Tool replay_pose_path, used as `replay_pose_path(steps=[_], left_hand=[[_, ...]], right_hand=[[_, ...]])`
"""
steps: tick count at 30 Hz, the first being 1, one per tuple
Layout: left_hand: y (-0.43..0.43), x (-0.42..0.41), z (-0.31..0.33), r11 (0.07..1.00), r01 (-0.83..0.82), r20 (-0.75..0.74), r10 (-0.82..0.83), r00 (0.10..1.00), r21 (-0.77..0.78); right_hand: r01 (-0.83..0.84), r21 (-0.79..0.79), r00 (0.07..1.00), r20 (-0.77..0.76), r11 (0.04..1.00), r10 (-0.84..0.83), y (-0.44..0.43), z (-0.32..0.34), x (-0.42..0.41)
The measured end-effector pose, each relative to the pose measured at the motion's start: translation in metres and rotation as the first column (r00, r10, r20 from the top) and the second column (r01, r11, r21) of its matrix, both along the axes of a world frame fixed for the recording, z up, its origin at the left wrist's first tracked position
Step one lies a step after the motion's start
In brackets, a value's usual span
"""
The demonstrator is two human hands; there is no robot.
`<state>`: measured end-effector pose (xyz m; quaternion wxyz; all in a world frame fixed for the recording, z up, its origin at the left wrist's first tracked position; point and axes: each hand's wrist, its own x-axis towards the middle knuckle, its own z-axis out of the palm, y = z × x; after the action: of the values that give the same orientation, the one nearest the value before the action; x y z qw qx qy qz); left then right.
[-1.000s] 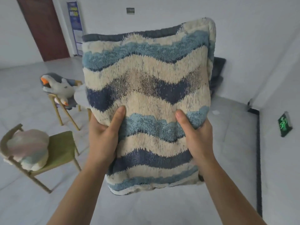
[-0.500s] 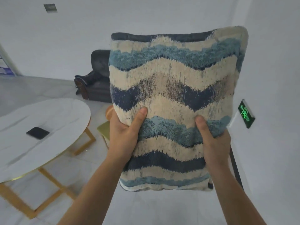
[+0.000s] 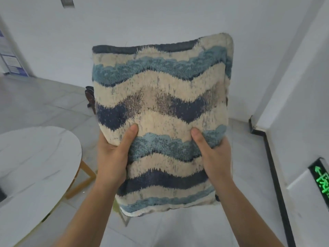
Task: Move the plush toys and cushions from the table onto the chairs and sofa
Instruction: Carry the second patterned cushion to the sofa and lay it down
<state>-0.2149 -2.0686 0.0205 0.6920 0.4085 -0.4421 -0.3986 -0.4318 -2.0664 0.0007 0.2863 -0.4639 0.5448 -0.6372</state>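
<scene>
The wavy-striped cushion (image 3: pixel 160 97) is upright in the air before the white wall, held above the floor. The white worktop (image 3: pixel 35 157) stands at the lower left, apart from it. The left hand (image 3: pixel 112 157) grips its left edge and the right hand (image 3: pixel 215 157) grips its right edge, with the thumbs on the front.

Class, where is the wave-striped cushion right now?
The cushion is centre frame in the head view, held up between the left hand and right hand, right of the white table.
</scene>
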Motion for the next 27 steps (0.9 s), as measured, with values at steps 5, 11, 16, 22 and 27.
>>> replay_pose_path(steps=[5,11,16,22,27], left_hand=[[-0.164,-0.032,0.011,0.990,0.025,-0.058,-0.017,0.998,0.142],[-0.331,-0.124,0.028,0.982,0.179,0.055,-0.182,0.982,0.054],[-0.453,-0.197,0.001,0.980,0.191,0.096,-0.195,0.976,0.053],[-0.573,-0.233,-0.008,0.989,0.000,0.146,-0.022,0.989,0.149],[-0.656,-0.206,-0.005,0.966,-0.189,0.177,0.158,0.972,0.175]], right_hand=[[0.077,0.033,0.997,-0.003,0.996,-0.077,-0.153,0.012,-0.033],[0.260,0.035,0.962,0.077,0.965,-0.262,-0.286,0.017,-0.116],[0.280,0.040,0.954,0.103,0.959,-0.282,-0.417,-0.007,-0.190],[0.119,0.100,0.992,0.032,0.988,-0.123,-0.582,-0.007,-0.235],[-0.081,0.100,0.996,0.035,0.992,0.078,-0.710,-0.007,-0.206]])
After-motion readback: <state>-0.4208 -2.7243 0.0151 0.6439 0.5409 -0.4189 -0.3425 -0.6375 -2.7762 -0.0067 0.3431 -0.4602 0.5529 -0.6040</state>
